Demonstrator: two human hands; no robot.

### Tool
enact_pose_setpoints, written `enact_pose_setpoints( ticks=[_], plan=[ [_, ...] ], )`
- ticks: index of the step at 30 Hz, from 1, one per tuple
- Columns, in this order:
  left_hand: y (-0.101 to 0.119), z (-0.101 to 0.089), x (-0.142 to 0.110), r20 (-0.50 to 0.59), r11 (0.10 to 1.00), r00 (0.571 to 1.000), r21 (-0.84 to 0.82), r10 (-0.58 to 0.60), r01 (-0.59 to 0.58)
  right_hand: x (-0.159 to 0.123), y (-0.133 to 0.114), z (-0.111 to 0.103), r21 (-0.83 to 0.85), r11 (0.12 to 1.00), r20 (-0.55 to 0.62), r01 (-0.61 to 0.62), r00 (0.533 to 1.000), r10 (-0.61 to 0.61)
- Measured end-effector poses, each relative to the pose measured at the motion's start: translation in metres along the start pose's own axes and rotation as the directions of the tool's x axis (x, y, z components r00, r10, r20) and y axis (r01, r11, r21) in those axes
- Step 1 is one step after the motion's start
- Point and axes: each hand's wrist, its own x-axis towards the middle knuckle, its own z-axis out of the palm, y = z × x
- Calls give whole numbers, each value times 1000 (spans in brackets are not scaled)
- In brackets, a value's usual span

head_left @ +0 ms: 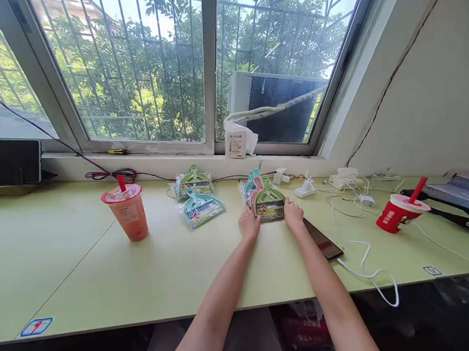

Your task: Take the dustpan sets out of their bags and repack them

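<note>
- Lies on the pale green table (172, 277) between both hands: a plastic-wrapped green dustpan set (270, 200), with a dark brush and a printed label across the front.
- Touches the lower left of the green dustpan set with the left hand (249, 222), fingers bent close together; cannot tell whether clamped.
- Touches the right edge of the green dustpan set with the right hand (293, 213), fingers curled together; again cannot tell whether clamped.
- Bunches just left of and behind the green dustpan set: a pink dustpan set (254, 197), then blue dustpan sets (248, 187).
- Lies apart to the left of the green dustpan set: a light-blue dustpan set (204, 209), with another green-handled set (195, 182) behind.
- Lies right of and nearer than the green dustpan set: a dark phone (322, 240), partly behind the right forearm, beside a white cable (371, 277).
- Stands farther left of the green dustpan set: a pink drink cup (129, 214); well right, a red cup (399, 214), tilted in view.
- Sits behind the green dustpan set, on the sill: a tissue pack (235, 144).
</note>
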Motion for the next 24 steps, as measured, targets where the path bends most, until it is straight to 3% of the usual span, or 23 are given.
enact_pose_setpoints(
  ticks=[17, 21, 24],
  plan=[
    [-1, -4, 0, -6, 1000, 1000, -22, -2, 2, 2, -4, 3, 18, 1000, -14, -15, 1000, 16],
    [-1, -3, -4, -11, 996, 1000, -85, -14, 13, -5, -12, 2, 4, 1000, -151, -23, 988, 23],
    [3, -3, -18, -161, 989, 987, -146, -5, -19, -15, -18, -10, -8, 999, -322, 35, 946, -36]
  ],
)
